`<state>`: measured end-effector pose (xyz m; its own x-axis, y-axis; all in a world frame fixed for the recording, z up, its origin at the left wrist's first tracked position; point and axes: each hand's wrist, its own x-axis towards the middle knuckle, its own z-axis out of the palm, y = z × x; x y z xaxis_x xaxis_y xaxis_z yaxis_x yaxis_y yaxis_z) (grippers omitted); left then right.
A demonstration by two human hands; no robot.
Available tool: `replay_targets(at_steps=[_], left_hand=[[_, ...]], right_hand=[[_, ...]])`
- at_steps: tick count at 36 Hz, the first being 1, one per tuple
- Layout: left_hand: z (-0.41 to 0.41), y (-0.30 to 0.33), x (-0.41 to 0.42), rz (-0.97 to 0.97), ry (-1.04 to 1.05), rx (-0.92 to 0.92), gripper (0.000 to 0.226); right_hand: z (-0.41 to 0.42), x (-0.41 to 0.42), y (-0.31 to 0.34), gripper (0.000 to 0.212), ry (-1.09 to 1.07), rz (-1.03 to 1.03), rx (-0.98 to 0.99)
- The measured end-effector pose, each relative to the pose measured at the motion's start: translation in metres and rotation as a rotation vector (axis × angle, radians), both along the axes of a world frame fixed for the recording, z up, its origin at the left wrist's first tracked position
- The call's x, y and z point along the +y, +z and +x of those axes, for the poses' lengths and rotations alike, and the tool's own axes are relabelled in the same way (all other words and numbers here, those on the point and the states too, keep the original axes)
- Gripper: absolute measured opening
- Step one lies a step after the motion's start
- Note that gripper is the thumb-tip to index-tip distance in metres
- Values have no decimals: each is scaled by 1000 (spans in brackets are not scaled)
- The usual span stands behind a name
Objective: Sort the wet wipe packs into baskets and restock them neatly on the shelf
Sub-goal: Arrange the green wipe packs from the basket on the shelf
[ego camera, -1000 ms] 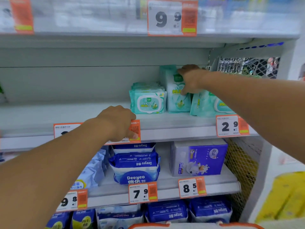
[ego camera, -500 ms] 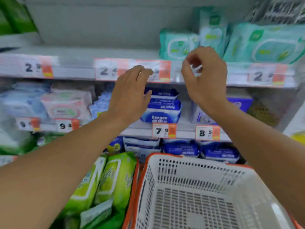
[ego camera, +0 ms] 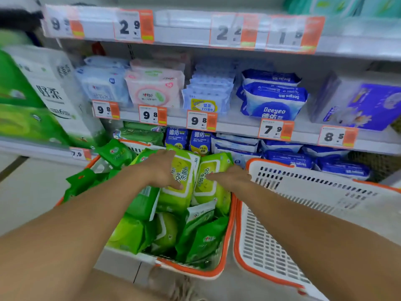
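Wet wipe packs [ego camera: 181, 177], lime, "99.9" | left grip [ego camera: 161, 170] clasps one | right grip [ego camera: 230, 178] fingers straight on neighbour [ego camera: 211, 181] | shelf: Deeyeo [ego camera: 274, 101]

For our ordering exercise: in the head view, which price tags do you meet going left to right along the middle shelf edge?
First 9.8 tag → second 9.8 tag → third 9.8 tag → 7.9 tag → 8.5 tag.

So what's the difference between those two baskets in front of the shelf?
The left basket is packed with green wipe packs, while the right basket shows only bare white mesh. Both hands, left hand and right hand, reach into the left basket onto packs; neither is in the right one. Both baskets are white plastic with orange rims and sit side by side.
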<state>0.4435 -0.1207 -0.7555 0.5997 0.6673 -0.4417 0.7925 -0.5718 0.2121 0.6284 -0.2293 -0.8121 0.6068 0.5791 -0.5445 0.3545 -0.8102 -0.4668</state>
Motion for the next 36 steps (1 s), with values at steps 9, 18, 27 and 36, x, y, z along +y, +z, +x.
replay_targets(at_steps=[9,18,27,36], left_hand=[[-17,17,41,41,77,-293,69],[-18,22,39,-136,-14,97,88],[-12,5,40,-16,-166,261,90],[-19,-5,49,-351,-75,-156,106]], right_hand=[[-12,55,31,55,118,401,14],[-16,101,30,120,470,-23,333],[-19,132,35,143,771,-178,198],[-13,83,63,52,760,95,411]])
